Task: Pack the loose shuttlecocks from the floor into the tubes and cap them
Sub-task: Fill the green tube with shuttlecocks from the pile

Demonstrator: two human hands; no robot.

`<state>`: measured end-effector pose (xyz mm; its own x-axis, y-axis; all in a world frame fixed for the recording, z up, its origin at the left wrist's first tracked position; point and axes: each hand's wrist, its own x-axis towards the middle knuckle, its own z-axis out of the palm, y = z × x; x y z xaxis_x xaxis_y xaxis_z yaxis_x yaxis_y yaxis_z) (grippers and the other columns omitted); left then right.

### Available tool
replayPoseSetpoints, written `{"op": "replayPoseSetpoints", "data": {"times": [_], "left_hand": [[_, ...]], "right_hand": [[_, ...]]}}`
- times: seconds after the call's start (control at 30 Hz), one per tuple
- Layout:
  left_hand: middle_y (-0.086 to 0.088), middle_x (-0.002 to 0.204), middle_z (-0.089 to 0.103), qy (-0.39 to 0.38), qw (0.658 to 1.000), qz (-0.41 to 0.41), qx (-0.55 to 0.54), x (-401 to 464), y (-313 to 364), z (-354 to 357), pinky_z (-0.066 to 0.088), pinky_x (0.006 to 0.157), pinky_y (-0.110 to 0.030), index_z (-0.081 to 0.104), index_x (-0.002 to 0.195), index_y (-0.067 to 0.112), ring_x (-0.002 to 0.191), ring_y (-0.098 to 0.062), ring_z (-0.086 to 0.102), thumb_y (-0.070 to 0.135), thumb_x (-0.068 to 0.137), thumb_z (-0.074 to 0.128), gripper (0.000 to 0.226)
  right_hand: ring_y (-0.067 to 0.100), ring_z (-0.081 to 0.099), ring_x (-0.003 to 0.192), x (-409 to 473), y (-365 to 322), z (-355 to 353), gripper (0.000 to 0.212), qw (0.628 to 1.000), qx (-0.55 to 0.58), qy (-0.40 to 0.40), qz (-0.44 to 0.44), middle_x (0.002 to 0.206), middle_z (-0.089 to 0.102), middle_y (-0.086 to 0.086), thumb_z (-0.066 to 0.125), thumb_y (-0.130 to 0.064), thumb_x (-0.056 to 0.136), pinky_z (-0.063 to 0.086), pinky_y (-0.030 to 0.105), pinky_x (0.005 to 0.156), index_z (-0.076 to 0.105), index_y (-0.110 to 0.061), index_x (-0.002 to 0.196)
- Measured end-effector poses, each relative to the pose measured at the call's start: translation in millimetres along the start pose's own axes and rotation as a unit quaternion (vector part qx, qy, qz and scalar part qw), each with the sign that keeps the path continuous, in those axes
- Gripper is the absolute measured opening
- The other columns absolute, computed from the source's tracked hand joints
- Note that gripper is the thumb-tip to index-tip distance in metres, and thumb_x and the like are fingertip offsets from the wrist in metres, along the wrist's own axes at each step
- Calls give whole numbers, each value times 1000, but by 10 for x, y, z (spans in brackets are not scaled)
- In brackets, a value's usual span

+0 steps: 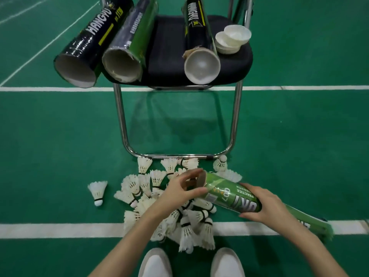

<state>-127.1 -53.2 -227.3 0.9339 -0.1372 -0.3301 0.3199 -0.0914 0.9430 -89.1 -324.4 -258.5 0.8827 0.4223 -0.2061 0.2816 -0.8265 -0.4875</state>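
Green tube (229, 193): held low above the shuttlecock pile (169, 204), lying almost flat, open end pointing left and away.
Right hand (263, 204): wrapped around the tube's middle.
Left hand (179, 188): fingers curled at the open end; cannot tell what is held.
Floor (60, 146): green court, white lines.
Chair (199, 76): three more tubes and white caps (232, 38) are laid on it.

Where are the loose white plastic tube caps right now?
In the head view, the stack of white plastic caps sits on the black chair seat, at its far right corner, just right of the capped black tube.
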Motion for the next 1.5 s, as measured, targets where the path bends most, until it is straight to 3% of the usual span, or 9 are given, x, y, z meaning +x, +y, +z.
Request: {"op": "replayPoseSetpoints", "data": {"times": [0.17, 0.27, 0.4, 0.57, 0.77, 1.03, 1.2, 1.37, 1.5], "left_hand": [[13, 124, 57, 12, 997, -37, 66, 101, -450, -68, 45, 95, -21, 50, 129, 32, 115, -3, 53, 35, 73, 76, 61], [17, 121, 55, 62, 993, -44, 95, 169, -737, -144, 40, 99, -22, 55, 121, 32, 117, -3, 50, 25, 81, 71, 44], [15, 115, 55, 158, 967, -18, 197, 235, -1047, -245, 35, 86, -6, 58, 117, 28, 111, -4, 49, 11, 89, 62, 33], [4, 125, 58, 164, 930, 0, 330, 313, -1280, -301, 41, 90, -18, 50, 130, 21, 112, -9, 53, 8, 91, 56, 42], [4, 85, 65, 190, 880, 10, 435, 358, -1322, -233, 40, 54, -28, 50, 125, 24, 74, -17, 60, 17, 90, 57, 36], [10, 80, 67, 239, 944, -57, 221, 227, -1176, -130, 53, 73, -34, 53, 111, 33, 80, -10, 64, 19, 85, 67, 33], [4, 74, 69, 305, 947, -39, 91, -62, -1003, -217, 48, 65, -12, 57, 108, 30, 68, 1, 61, 14, 81, 71, 34], [-10, 70, 68, 321, 947, -22, 15, -270, -839, -294, 45, 57, -9, 59, 104, 25, 58, -2, 59, 5, 78, 73, 35], [-6, 66, 69, 295, 955, -22, -16, -306, -785, -191, 49, 62, -11, 59, 101, 24, 61, -5, 63, 4, 77, 73, 34]], "right_hand": [[14, 51, 110, -19, 134, 353, 91, 999, 12, -38, 33, 125, 55, -7, 76, -57, 57, 41, 37, 95, 37, -33, 136], [16, 54, 107, -13, 200, 502, 96, 998, 13, -43, 45, 122, 58, -6, 62, -74, 49, 43, 40, 92, 40, -35, 134], [20, 55, 109, 17, 225, 620, 94, 998, -16, -45, 42, 123, 58, -4, 71, -67, 53, 42, 43, 94, 39, -35, 135], [21, 55, 108, 52, 230, 705, 97, 997, -39, -39, 50, 122, 58, -5, 60, -77, 50, 42, 45, 94, 39, -36, 135], [27, 60, 100, 61, 233, 810, 93, 996, -67, -12, 51, 114, 64, -2, 81, -58, 48, 44, 46, 84, 49, -29, 130], [26, 59, 100, -13, 271, 874, 94, 995, -76, -18, 57, 114, 64, -4, 81, -60, 45, 42, 44, 85, 48, -34, 130], [28, 58, 103, -83, 299, 816, 92, 995, -70, 1, 69, 115, 63, -3, 83, -54, 47, 41, 46, 86, 48, -31, 129], [30, 60, 100, -145, 235, 856, 92, 995, -76, 10, 67, 113, 64, 0, 84, -52, 46, 42, 47, 85, 50, -29, 128], [29, 60, 99, -173, 159, 930, 94, 995, -89, 10, 47, 113, 64, 0, 82, -56, 46, 42, 46, 84, 49, -29, 130]]}}
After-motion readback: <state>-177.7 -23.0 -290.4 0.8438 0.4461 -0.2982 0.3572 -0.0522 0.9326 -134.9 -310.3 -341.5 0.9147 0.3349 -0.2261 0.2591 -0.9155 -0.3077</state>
